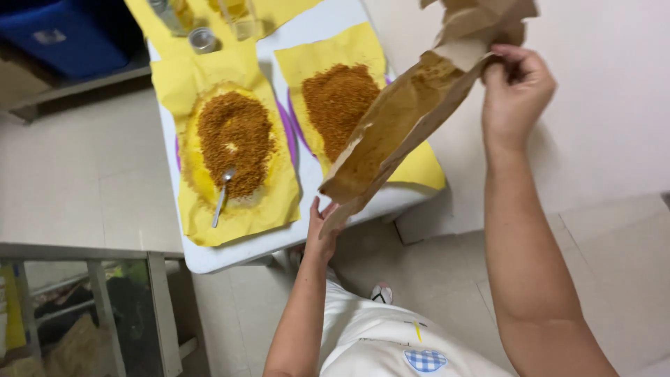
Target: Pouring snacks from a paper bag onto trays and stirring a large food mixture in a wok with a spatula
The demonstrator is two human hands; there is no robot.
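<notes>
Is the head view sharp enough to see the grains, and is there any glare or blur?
Head view: even indoor light, no strong glare; grain piles read as texture, not single grains; the brown paper bag and right hand are slightly soft; the spoon shows a small glint.

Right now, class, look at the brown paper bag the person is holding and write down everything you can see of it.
The brown paper bag is long, creased kraft paper, dusted inside with orange-brown crumbs. It slants over the white table, crumpled upper end high, lower end low at the table's near edge. The right hand grips the upper end; the left hand holds the lower end from beneath. It overlaps the right-hand yellow paper sheet with its heap of crumbs.
</notes>
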